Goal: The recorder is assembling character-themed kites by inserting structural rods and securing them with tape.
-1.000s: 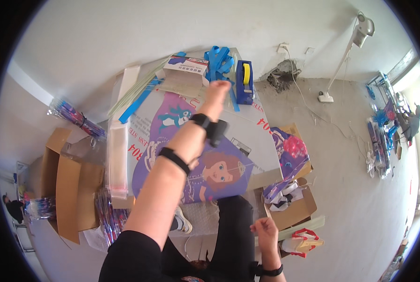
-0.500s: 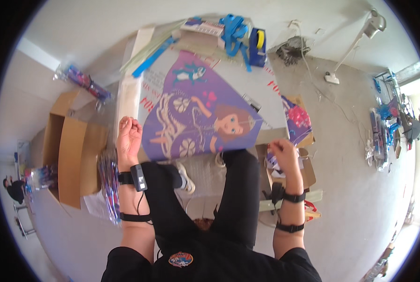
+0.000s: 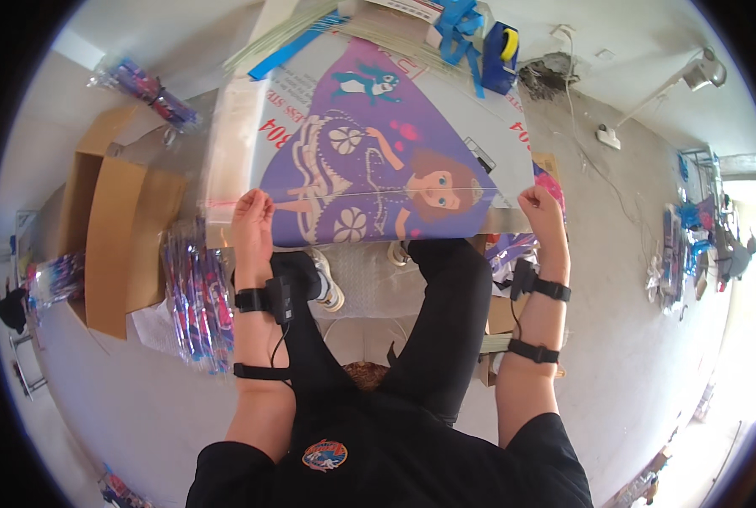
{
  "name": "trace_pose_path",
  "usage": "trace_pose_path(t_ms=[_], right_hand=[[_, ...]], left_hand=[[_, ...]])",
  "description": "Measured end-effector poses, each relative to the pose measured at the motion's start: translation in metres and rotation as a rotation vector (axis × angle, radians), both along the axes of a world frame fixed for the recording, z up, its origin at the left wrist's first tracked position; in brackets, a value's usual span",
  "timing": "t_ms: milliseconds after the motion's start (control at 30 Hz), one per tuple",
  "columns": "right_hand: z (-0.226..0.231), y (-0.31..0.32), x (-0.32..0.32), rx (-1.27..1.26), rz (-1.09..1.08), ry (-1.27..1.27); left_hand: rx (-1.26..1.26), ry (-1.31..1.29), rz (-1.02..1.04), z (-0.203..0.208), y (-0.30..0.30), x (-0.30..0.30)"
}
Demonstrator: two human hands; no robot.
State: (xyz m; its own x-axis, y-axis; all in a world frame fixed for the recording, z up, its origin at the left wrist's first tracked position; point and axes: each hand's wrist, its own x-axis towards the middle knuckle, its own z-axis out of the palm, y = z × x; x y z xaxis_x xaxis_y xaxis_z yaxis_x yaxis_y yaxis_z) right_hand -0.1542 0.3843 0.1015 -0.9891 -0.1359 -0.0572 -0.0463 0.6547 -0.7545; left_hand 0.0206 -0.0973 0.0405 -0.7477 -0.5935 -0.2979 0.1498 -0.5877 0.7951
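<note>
A purple kite sail (image 3: pixel 352 152), printed with a cartoon princess and a small blue animal, lies spread on the tabletop before me. Its near edge hangs over the table's front. Across its lower part runs a thin pale strand (image 3: pixel 378 193); whether it is a rod or a cord I cannot tell. My left hand (image 3: pixel 253 216) pinches the strand near the sail's left corner, fingers closed. On the other side my right hand (image 3: pixel 544 212) is closed round the strand's right end, just past the sail's right corner.
The table (image 3: pixel 285 93) carries thin pale rods (image 3: pixel 297 42), blue ribbon (image 3: pixel 460 34) and a blue tape dispenser (image 3: pixel 501 57) along its far side. Left on the floor are an open cardboard box (image 3: pixel 120 245) and plastic-wrapped bundles (image 3: pixel 198 296). A white cable and lamp (image 3: pixel 701 72) stand right.
Both hands have come up to the sail's corners, and my right hand has closed. The strand now stretches between them across the sail. The table appears shifted upward in view.
</note>
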Motion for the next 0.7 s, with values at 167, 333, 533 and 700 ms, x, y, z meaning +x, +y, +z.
trace_pose_path(t_ms=[167, 333, 533, 700], right_hand=[[-0.007, -0.009, -0.027, -0.230, -0.073, -0.158], [-0.026, -0.016, -0.036, -0.205, -0.218, -0.171], [-0.052, -0.017, -0.038, 0.072, -0.318, -0.130], [-0.075, -0.014, -0.033, -0.274, -0.405, -0.144]], left_hand=[[-0.022, -0.172, 0.010, -0.008, 0.000, -0.009], [-0.147, -0.331, 0.023, -0.018, 0.000, -0.017], [-0.350, -0.392, -0.054, -0.022, 0.001, -0.020], [-0.470, -0.502, -0.040, -0.020, 0.012, -0.025]])
